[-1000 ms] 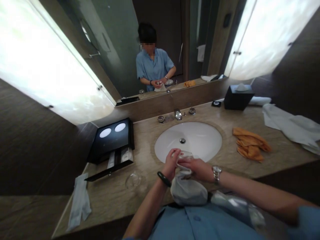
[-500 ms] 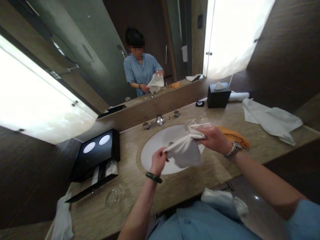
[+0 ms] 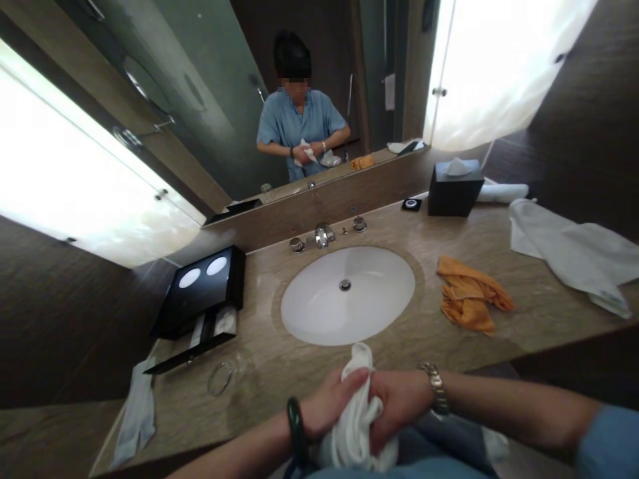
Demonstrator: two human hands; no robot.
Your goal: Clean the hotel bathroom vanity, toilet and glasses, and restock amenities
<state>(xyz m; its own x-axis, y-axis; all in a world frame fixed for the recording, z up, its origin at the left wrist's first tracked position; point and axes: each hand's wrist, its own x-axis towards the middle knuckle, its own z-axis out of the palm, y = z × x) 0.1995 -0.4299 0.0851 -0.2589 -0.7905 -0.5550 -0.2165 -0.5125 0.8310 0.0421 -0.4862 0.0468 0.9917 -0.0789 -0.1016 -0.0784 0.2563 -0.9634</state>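
Both my hands are close together in front of my body, at the counter's near edge. A white cloth (image 3: 352, 426) is bunched up between them, with one folded end sticking up toward the basin. My left hand (image 3: 327, 399), below a dark bangle, grips the cloth from the left with the thumb on top. From the other side my right hand (image 3: 399, 402), with a metal watch at the wrist, presses its fingers into the folds. Whether anything is wrapped inside the cloth is hidden. The white oval sink (image 3: 319, 319) lies just beyond the hands.
A crumpled orange cloth (image 3: 472, 296) lies right of the sink, a white towel (image 3: 569, 243) farther right. Behind stand a black tissue box (image 3: 455, 189) and the faucet (image 3: 323, 235). At left are a black box (image 3: 200, 289) with its drawer out and a clear glass (image 3: 222, 378).
The white cloth, stretched between my hands over the sink, has come back toward my body and is now bunched up. My hands have drawn together, uncovering the sink and orange cloth.
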